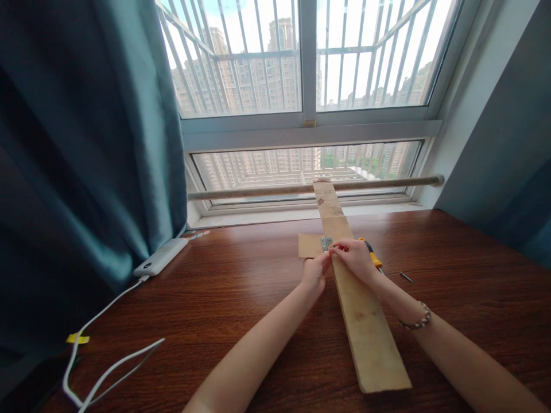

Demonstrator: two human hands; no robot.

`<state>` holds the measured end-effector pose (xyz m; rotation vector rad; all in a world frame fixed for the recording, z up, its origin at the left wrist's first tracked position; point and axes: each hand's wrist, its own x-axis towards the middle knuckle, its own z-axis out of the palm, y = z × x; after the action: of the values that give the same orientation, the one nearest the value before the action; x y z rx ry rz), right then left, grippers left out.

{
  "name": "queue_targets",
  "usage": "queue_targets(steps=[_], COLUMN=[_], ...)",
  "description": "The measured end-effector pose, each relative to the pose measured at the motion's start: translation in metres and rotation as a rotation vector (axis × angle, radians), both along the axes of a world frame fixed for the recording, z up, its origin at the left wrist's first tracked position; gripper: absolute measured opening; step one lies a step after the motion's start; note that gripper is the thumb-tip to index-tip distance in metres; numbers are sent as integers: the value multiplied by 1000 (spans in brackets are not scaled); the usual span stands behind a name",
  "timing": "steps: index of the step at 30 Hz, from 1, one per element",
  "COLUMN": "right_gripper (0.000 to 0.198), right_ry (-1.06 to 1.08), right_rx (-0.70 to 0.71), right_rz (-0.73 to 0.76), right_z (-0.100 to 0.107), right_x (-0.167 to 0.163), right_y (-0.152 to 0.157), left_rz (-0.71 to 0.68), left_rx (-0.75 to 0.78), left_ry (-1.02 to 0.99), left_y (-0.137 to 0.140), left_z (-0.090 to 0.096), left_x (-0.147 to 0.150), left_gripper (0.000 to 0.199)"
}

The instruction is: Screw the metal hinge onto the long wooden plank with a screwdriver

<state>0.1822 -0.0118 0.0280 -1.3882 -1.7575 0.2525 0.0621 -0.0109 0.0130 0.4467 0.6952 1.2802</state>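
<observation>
A long pale wooden board [372, 332] lies across the table, its far end reaching the window rail. Beside its left edge is a small wooden piece [308, 246], and a metal hinge [326, 242] spans the two. Both my hands meet just at the near side of the hinge. The fingers of my left hand [316, 273] are pinched at the board's left edge. My right hand [355, 259] rests over the board, thumb and finger pressed together by the hinge; whatever they hold is too small to make out. A yellow-and-black screwdriver [373, 256] lies partly hidden behind my right hand.
A dark screw [406, 277] lies on the brown table [249, 275] to the right. At the left are a white power strip [161, 257], its white cable [109, 307] and a blue curtain [129, 143]. A rail [267, 192] crosses before the window.
</observation>
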Motion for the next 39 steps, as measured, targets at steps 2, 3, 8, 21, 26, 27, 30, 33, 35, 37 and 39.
queue_targets(steps=[2, 3, 8, 21, 26, 27, 30, 33, 35, 37, 39], right_gripper=[18, 18, 30, 39, 25, 22, 27, 27, 24, 22, 22], right_ry=[21, 20, 38, -548, -509, -500, -447, -21, 394, 655, 750], right_rx=[-17, -26, -222, -805, -779, -752, -633, -316, -64, 106, 175], right_rz=[-34, -44, 101, -445, -385, -381, -404, -422, -357, -273, -201], right_z=[-1, 0, 17, 7, -1, 5, 34, 70, 88, 99, 104], right_x=[0, 0, 16, 90, 88, 91, 103, 107, 100, 86, 72], right_y=[0, 0, 7, 24, 32, 32, 25, 7, -8, -21, -29], left_rz=[-10, -14, -12, 22, 21, 23, 21, 16, 17, 22, 20], left_rx=[5, 6, -11, -62, -62, -60, -64, -61, -54, -54, -63], left_ry=[-5, -3, 16, 34, 29, 28, 26, 23, 25, 32, 38], left_y=[0, -1, 0, 1, 2, 2, 3, 3, 3, 3, 4], left_z=[0, 1, 0, -2, -3, -4, -5, -5, -5, -6, -6], left_x=[0, 0, -1, -1, -1, -2, -2, -1, -1, -1, 0], left_gripper=[16, 16, 19, 31, 28, 29, 31, 30, 29, 29, 29])
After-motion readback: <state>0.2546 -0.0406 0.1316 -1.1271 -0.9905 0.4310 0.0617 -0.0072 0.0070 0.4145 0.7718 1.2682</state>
